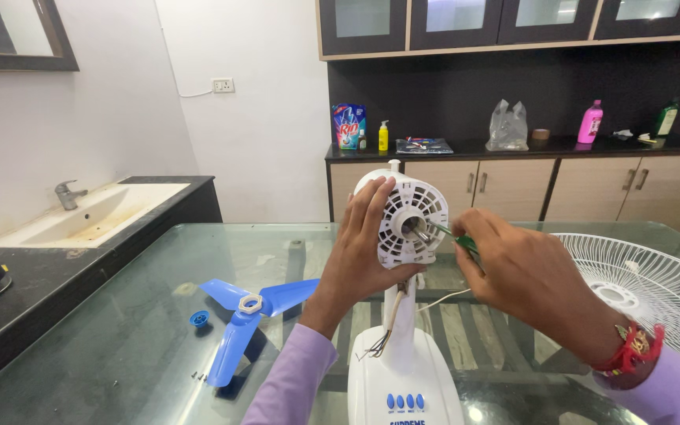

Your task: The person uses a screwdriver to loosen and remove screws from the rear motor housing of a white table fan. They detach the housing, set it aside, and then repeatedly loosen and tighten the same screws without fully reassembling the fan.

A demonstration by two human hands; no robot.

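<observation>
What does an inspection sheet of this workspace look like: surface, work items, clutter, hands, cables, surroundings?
Surface: glass table, reflective.
Work items: white fan motor housing upright on its white stand; green-handled screwdriver tip at the motor hub.
Clutter: blue fan blade with a white nut on its hub, blue cap, small screws, white fan grille lying at right.
Hands: left hand steadies the housing; right hand holds the screwdriver.
Cables: loose wires hang down the stand.
Surroundings: sink at left, counter behind with bottles and a bag, cabinets above.
</observation>
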